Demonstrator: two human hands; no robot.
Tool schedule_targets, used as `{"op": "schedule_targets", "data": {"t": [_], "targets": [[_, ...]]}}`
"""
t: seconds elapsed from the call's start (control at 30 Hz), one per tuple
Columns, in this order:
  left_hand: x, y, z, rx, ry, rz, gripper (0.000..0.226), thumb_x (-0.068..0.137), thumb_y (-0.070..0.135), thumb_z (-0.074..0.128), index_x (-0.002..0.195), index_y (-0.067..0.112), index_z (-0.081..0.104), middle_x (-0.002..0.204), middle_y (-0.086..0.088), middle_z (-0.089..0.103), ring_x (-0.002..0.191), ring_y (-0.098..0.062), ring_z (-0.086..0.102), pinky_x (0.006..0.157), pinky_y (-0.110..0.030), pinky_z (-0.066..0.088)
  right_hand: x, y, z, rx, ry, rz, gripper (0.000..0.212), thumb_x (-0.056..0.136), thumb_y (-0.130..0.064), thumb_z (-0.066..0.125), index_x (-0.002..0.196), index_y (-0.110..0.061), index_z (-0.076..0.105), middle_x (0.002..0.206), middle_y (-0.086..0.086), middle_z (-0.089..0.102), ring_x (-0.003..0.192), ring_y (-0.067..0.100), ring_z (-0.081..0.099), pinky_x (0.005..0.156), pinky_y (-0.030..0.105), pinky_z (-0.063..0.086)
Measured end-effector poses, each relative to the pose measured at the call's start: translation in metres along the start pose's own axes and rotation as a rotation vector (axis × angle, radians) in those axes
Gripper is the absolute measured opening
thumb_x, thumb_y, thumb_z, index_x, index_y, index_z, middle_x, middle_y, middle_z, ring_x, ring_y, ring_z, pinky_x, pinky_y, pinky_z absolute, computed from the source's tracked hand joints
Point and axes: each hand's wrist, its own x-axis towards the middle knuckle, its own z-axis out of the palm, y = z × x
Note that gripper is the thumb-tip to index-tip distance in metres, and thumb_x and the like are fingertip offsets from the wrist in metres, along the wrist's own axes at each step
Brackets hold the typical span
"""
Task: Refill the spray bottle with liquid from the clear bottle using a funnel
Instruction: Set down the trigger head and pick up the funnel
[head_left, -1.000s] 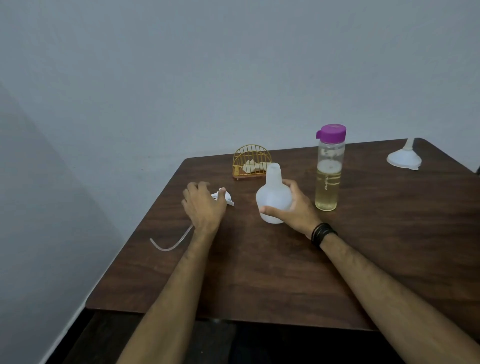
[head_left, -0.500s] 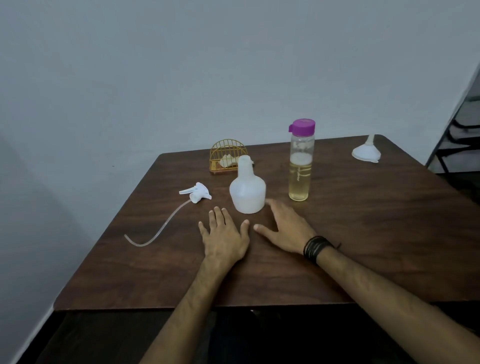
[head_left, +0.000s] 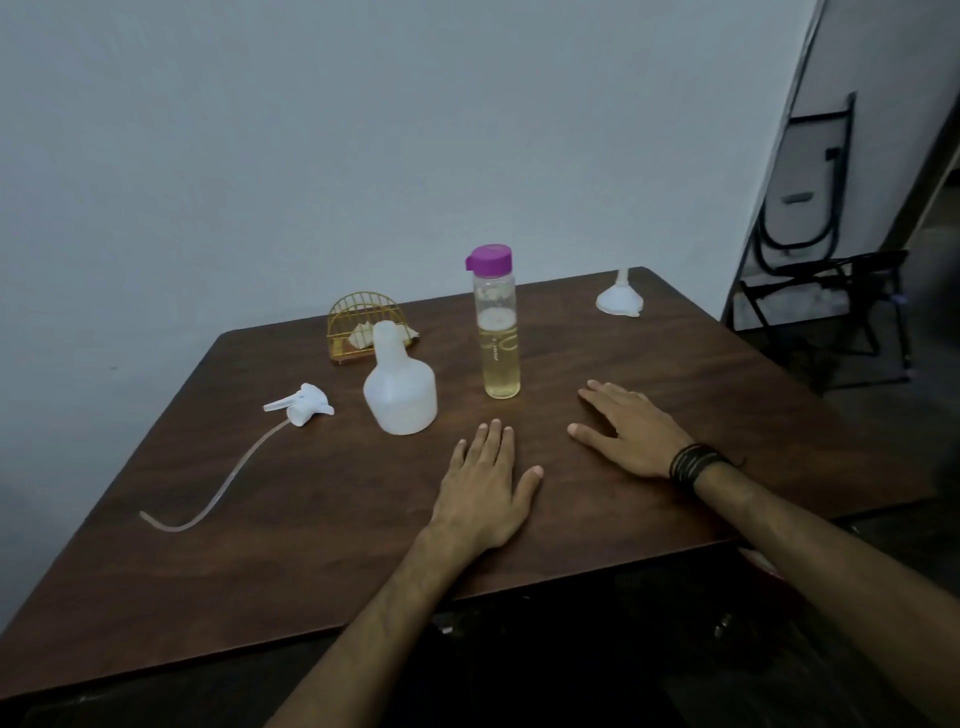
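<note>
Brown table (head_left: 675, 364) carries the spray bottle (head_left: 400, 389) uncapped for filling, funnel (head_left: 619, 301) far off — both hands, left hand (head_left: 485, 488) and right hand (head_left: 631, 431), lie flat, fingers spread, holding nothing.

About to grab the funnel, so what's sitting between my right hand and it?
Nothing: the head view shows only bare table between the right hand and the funnel.

Both hands are lying flat and empty on the counter (head_left: 597, 519): the left hand (head_left: 485, 488) near the spray bottle (head_left: 400, 387), the right hand (head_left: 631, 428) just beside the clear bottle (head_left: 496, 332). The sprayer head (head_left: 301, 405) is lying apart at the left, and the funnel (head_left: 619, 296) is sitting upside down at the far corner.
</note>
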Motion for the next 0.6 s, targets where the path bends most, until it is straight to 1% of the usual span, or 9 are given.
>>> {"op": "schedule_targets", "data": {"t": [0.2,0.33,0.4,0.5,0.6], "targets": [[0.063,0.031,0.005,0.013,-0.027,0.073,0.073,0.106,0.055,0.022,0.163,0.012,0.008,0.171,-0.007,0.001,0.158,-0.018,-0.003,0.127,-0.04,-0.001,0.033,0.045,-0.011,-0.008,0.018,0.151,0.08,0.093,-0.071,0.035,0.156,-0.023,0.025,0.165,0.001,0.017,0.152,0.018,0.014,0.122,0.039,0.009],[0.099,0.047,0.008,0.011,-0.033,0.103,0.074,0.105,0.056,0.023,0.163,0.013,0.009,0.171,-0.008,0.002,0.158,-0.019,-0.004,0.127,-0.039,0.0,0.067,0.064,-0.011,-0.005,0.023,0.194,0.082,0.092,-0.072,0.034,0.156,-0.022,0.025,0.165,0.002,0.016,0.152,0.02,0.013,0.123,0.043,0.01],[0.116,0.052,0.007,0.014,-0.036,0.121,0.076,0.104,0.059,0.024,0.163,0.013,0.01,0.171,-0.008,0.003,0.158,-0.019,-0.003,0.128,-0.038,0.0,0.083,0.072,-0.011,0.009,0.042,0.21,0.086,0.091,-0.073,0.034,0.156,-0.018,0.024,0.165,0.004,0.018,0.151,0.021,0.016,0.123,0.043,0.012],[0.141,0.054,0.004,0.018,-0.06,0.134,0.079,0.103,0.063,0.024,0.163,0.015,0.009,0.171,-0.007,0.001,0.158,-0.019,-0.004,0.128,-0.038,-0.001,0.106,0.082,-0.013,0.081,0.117,0.251,0.094,0.089,-0.071,0.043,0.154,-0.008,0.023,0.161,0.012,0.026,0.148,0.025,0.025,0.12,0.043,0.018],[0.158,0.055,0.005,0.022,-0.06,0.12,0.08,0.101,0.066,0.023,0.163,0.018,0.008,0.171,-0.005,0.0,0.158,-0.017,-0.003,0.128,-0.04,0.0,0.129,0.091,-0.016,0.196,0.209,0.323,0.102,0.083,-0.068,0.058,0.153,-0.005,0.019,0.159,0.011,0.028,0.146,0.026,0.029,0.118,0.041,0.022]]}}
